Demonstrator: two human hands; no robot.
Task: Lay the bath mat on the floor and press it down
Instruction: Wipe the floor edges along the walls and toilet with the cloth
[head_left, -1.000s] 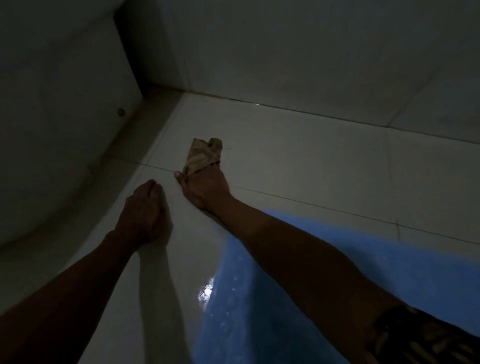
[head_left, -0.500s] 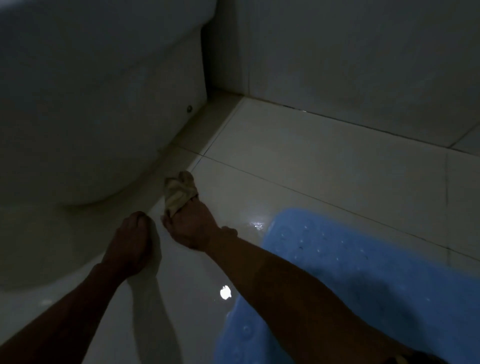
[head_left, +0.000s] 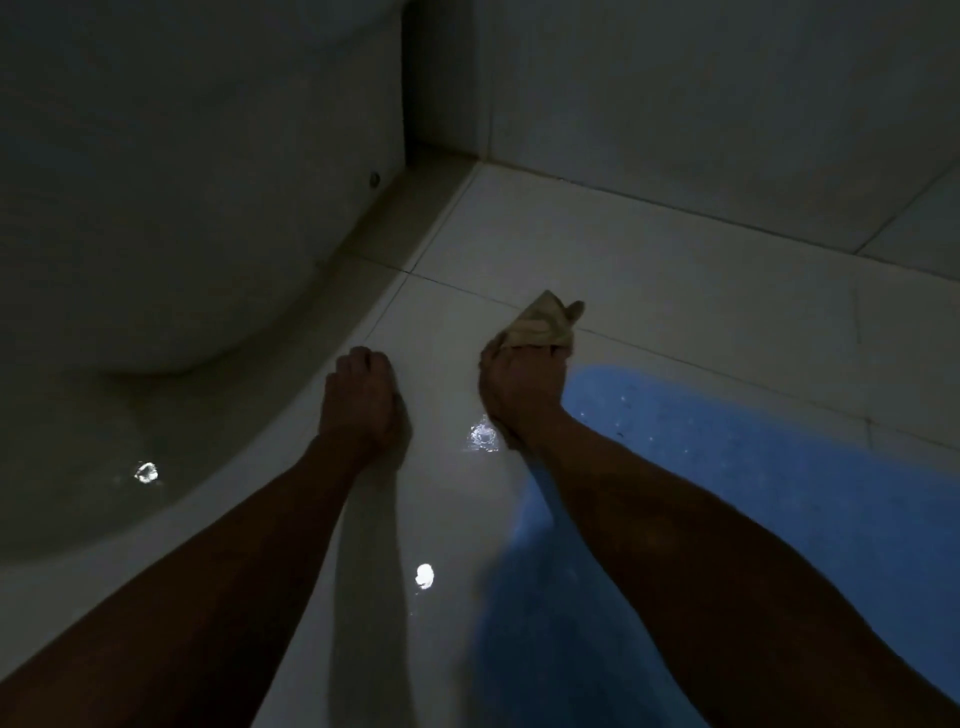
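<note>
head | right hand (head_left: 522, 389) fingers grip cloth (head_left: 545, 326) | left hand (head_left: 361, 400) fingers curled, knuckles on floor (head_left: 649, 291)

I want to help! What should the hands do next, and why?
Probably let go of the crumpled beige cloth in the right hand and press flat on the blue rubbery bath mat, since it already lies on the white tiled floor.

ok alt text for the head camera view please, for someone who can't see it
In a dim bathroom, a person's right hand grips a crumpled beige cloth at the edge of a blue bath mat lying on the white tiled floor. The left hand rests curled on the tiles.
</note>
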